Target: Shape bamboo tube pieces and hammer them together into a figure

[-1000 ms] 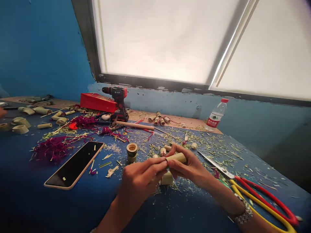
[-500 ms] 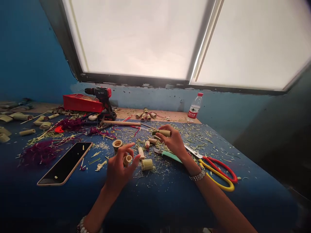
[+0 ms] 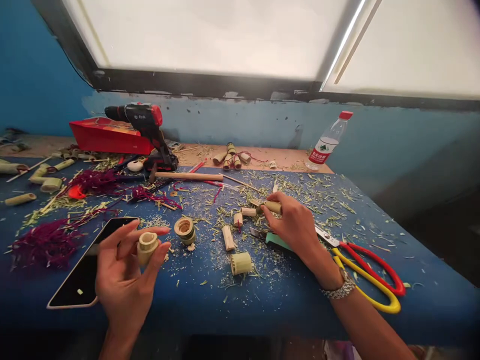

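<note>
Over the blue workbench (image 3: 300, 310), left hand (image 3: 122, 280) holds bamboo tube (image 3: 147, 248) upright.

Left hand (image 3: 123, 280) is over the phone (image 3: 71, 286) with a bamboo piece (image 3: 147, 247) in it, scissors (image 3: 326, 236) sit right on the tabletop (image 3: 423, 305), drill (image 3: 144, 120) and water bottle (image 3: 328, 141) along the back.

**Bamboo ring** (image 3: 147, 247): matt, with rough cut edges. **Bamboo tube** (image 3: 273, 207): smooth rind with a faint sheen. **Tabletop** (image 3: 423, 300): matt blue surface strewn with rough, fibrous **shavings** (image 3: 300, 186). **Scissors** (image 3: 369, 263): bright metal blades, glossy plastic handles. **Water bottle** (image 3: 327, 143): clear, glossy plastic. **Drill** (image 3: 144, 118): moulded plastic body.
</note>
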`<state>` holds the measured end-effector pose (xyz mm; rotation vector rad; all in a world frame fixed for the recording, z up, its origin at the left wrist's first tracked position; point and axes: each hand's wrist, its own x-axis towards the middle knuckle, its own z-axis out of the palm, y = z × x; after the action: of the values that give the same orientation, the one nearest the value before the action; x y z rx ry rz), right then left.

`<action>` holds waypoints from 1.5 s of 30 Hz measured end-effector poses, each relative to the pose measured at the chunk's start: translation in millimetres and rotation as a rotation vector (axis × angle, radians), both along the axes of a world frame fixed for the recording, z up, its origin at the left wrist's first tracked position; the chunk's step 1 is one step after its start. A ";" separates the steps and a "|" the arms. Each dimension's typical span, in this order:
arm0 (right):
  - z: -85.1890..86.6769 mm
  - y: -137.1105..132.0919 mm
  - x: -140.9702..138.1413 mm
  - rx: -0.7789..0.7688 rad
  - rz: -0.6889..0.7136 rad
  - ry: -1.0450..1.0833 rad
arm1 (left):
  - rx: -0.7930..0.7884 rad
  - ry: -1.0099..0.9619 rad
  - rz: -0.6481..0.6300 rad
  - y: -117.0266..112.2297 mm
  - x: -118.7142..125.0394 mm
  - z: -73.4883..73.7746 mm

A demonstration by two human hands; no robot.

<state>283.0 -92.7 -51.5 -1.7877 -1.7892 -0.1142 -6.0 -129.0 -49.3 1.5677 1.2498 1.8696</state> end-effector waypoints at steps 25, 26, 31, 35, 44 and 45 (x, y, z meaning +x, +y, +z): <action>38.8 -0.2 -71.6 -0.241 0.625 0.256 | -0.351 0.169 -0.454 -2.4 -18.0 -12.9; 43.9 -3.4 -70.7 -0.199 0.689 0.354 | -0.341 0.146 -0.461 -2.4 -13.0 -12.6; 41.9 -16.3 -76.1 -0.188 0.866 0.378 | -0.269 0.213 -0.425 -3.2 1.3 -17.7; 25.0 -23.0 -82.6 -0.223 0.809 0.500 | -0.231 0.284 -0.404 -5.9 -1.0 -20.5; 28.8 -33.8 -82.7 -0.271 0.940 0.436 | -0.201 0.368 -0.441 -9.2 -2.5 -26.4; 29.8 -34.1 -82.3 -0.286 0.942 0.420 | -0.201 0.361 -0.436 -9.1 -2.5 -27.4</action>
<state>200.7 -126.8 -21.7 -0.8581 -2.1753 0.8525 -8.6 -138.2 -76.6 1.9306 1.0778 1.1940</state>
